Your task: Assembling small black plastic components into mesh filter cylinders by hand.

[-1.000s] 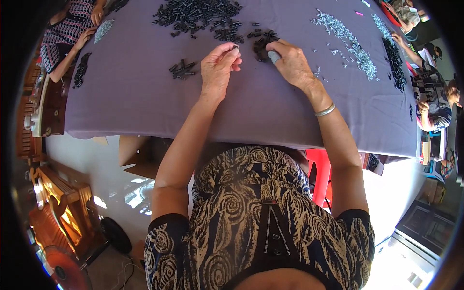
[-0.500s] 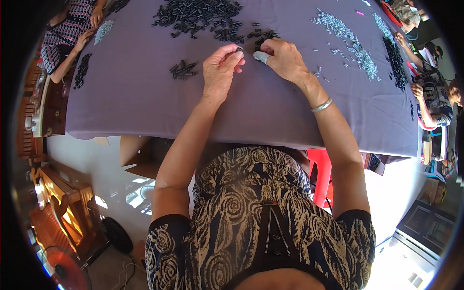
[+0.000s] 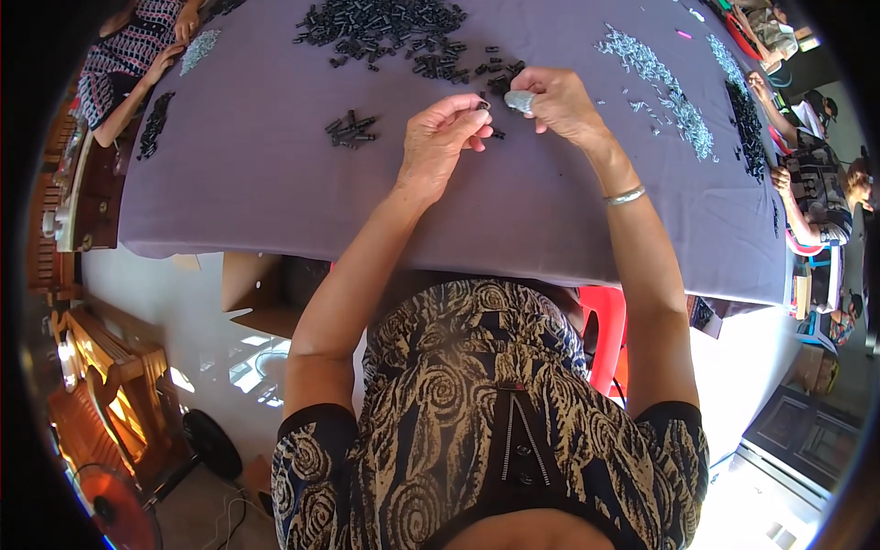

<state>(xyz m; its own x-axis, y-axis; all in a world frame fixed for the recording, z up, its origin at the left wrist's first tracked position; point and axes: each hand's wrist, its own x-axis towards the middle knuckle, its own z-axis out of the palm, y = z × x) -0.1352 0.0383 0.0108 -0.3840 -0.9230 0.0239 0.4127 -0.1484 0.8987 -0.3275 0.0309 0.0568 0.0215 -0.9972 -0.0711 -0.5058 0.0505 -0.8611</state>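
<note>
A small black cylindrical part [image 3: 483,106] is pinched between the thumb and fingers of my left hand [image 3: 436,142], only its end showing. My right hand [image 3: 562,103] is closed just to the right, with a grey-white covering [image 3: 520,100] on one digit. Its fingertips are at a few loose black parts [image 3: 500,82]; what they grip, if anything, is hidden. To the left of my left hand lies a little heap of longer black pieces [image 3: 350,129]. A large spread of black cylindrical parts [image 3: 380,27] fills the far middle of the table.
A purple-grey cloth covers the table [image 3: 275,202]. Small silvery pieces [image 3: 665,87] are scattered to the right, beside a black heap [image 3: 747,133]. Other people's hands work at the left and right edges. A red chair [image 3: 605,335] and a fan [image 3: 211,445] stand below.
My left hand has moved right, still pinching the small black part. My right hand has shifted slightly right and turned, its covered digit now raised beside the loose black parts.
</note>
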